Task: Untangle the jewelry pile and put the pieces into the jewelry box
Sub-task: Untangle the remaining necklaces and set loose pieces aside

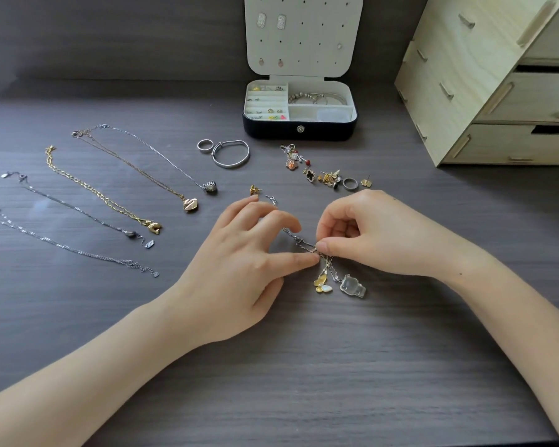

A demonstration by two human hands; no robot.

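- At frame center, the left hand (239, 266) and right hand (368, 233) pinch the tangled chains (299, 241); 2 charms (339, 283) hang just below.
- The open jewelry box (299, 129) sits at top center.

One wide-angle view, worn on the person's head, looks forward and steeply down onto the counter (304, 382). It sits close. Both forearms come in from the bottom corners of the frame, and the left hand (239, 269) and right hand (378, 233) fill the middle, where they pinch a tangled chain (300, 241). The counter's far edge meets a dark wall (110, 33) across the upper part of the frame. The jewelry box (299, 129) stands at top centre, front toward the camera, lid raised. A wooden drawer unit (465, 91) occupies the upper right, its lines slanting inward as a wide lens renders them.
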